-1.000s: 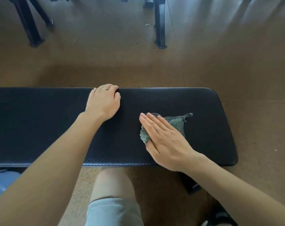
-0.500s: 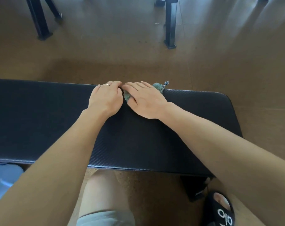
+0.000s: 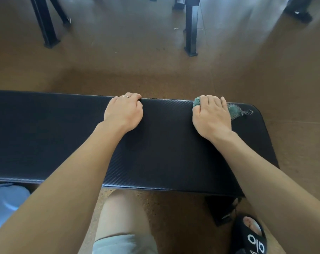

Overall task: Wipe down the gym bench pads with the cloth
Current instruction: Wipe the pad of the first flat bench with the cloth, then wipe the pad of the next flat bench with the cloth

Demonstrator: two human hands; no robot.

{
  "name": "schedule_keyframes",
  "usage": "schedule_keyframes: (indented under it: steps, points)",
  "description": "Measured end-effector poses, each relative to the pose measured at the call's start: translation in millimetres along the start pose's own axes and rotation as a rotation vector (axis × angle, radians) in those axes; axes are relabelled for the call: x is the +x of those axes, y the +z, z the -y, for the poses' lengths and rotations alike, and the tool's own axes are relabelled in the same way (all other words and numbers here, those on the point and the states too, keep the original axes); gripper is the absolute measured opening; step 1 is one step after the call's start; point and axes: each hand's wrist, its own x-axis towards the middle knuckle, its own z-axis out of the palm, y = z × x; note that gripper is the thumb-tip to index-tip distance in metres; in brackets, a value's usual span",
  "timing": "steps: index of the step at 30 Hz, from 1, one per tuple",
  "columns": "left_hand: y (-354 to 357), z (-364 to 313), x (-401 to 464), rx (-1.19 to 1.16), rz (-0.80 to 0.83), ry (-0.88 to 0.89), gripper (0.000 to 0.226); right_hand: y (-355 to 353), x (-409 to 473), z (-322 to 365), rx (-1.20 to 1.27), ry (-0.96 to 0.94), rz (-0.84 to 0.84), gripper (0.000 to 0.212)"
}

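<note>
Near: knee, black sandal (image 3: 250, 235) on floor. Bench pad (image 3: 164, 143) spans counter. Left hand (image 3: 123, 112) grip curls over far edge, bracing. Right hand (image 3: 211, 116) grip bunches cloth (image 3: 234, 111) at far-right edge. Step: wiping far edge; next, likely sweep toward right end.

Long flat black bench pad (image 3: 164, 143), carbon-weave textured vinyl, rounded right end, lying level across the view. Small grey-green terry cloth with a dark mesh edge (image 3: 234, 111), bunched at the pad's far edge near the right end, mostly covered.
</note>
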Motion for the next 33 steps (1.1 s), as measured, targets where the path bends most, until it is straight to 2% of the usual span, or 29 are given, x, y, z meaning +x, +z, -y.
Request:
schedule_keyframes:
  steps: [2, 5, 7, 10, 14, 16, 19, 24, 26, 29, 31, 33]
  points:
    - [-2, 0, 3, -0.059, 0.017, -0.017, 0.049, 7, 6, 29, -0.010, -0.014, 0.030, 0.044]
    - [-10, 5, 5, -0.302, 0.035, -0.082, 0.049, 20, 15, 92, -0.015, -0.160, 0.064, 0.042]
    - [-20, 13, 1, -0.399, -0.022, -0.108, 0.049, 30, 18, 139, -0.023, -0.280, 0.077, 0.045]
    - [-30, 29, -6, -0.403, -0.113, -0.137, 0.048, 48, 17, 188, -0.068, -0.481, 0.077, 0.058]
    - [-33, 31, -6, -0.406, -0.129, -0.156, 0.047, 50, 16, 190, -0.110, -0.722, 0.050, 0.064]
    - [-30, 19, -4, -0.395, -0.117, -0.130, 0.048, 45, 14, 172, -0.043, -0.756, 0.053, 0.064]
    - [-24, -6, 0, -0.372, -0.105, -0.076, 0.049, 33, 17, 126, 0.051, -0.604, 0.016, 0.056]
    - [-11, -61, -2, -0.334, -0.049, 0.011, 0.042, 7, 17, 2, 0.037, -0.331, -0.068, 0.038]
    - [-4, -81, -5, -0.335, -0.013, 0.019, 0.035, 6, 15, -11, 0.071, -0.307, -0.086, 0.035]
    - [-4, -100, -13, -0.359, 0.050, -0.011, 0.048, 8, 12, -6, 0.128, -0.326, -0.087, 0.033]
    - [-12, -109, -22, -0.383, 0.089, -0.061, 0.052, -10, 11, -6, 0.313, -0.254, -0.031, 0.033]
    - [-28, -122, -30, -0.444, 0.134, -0.137, 0.053, -42, 20, -6, 0.614, -0.005, 0.069, 0.032]
